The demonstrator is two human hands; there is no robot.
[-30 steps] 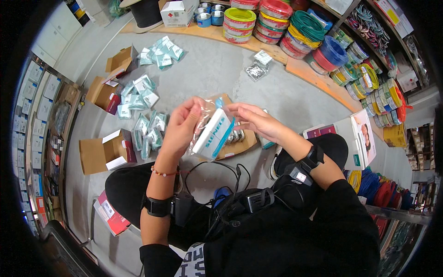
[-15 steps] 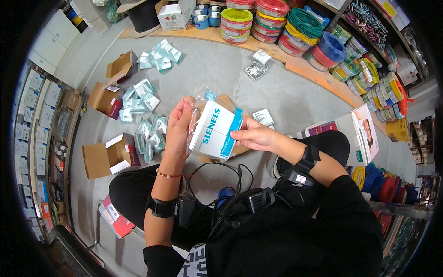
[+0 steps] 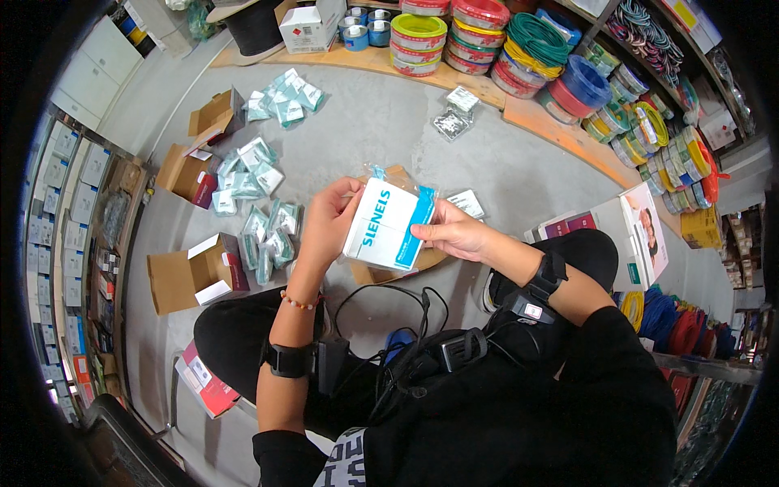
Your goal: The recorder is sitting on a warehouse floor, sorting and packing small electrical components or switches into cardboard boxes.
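Note:
Between my hands, above the floor, is a white square switch panel (image 3: 383, 217) in a clear plastic bag with a blue printed strip on its right. My left hand (image 3: 334, 213) closes on the left edge, fingers partly hidden behind it. On the right, my right hand (image 3: 454, 231) pinches the blue strip, thumb on the front. Below the panel lies a brown cardboard piece (image 3: 422, 261), mostly covered. More bagged panels lie on the floor just beyond my right hand (image 3: 466, 204).
Several bagged panels lie in piles (image 3: 247, 170) at left, beside opened cardboard boxes (image 3: 195, 272). Two small packets (image 3: 454, 122) lie farther off. Wire coils (image 3: 418, 45) line a wooden board at the back and right. Black cables (image 3: 418, 304) run across my lap.
My left hand has moved slightly right and down, its fingers curling closer to the panel's edge. The bag's loose upper end is lower, and the panel has shifted slightly right.

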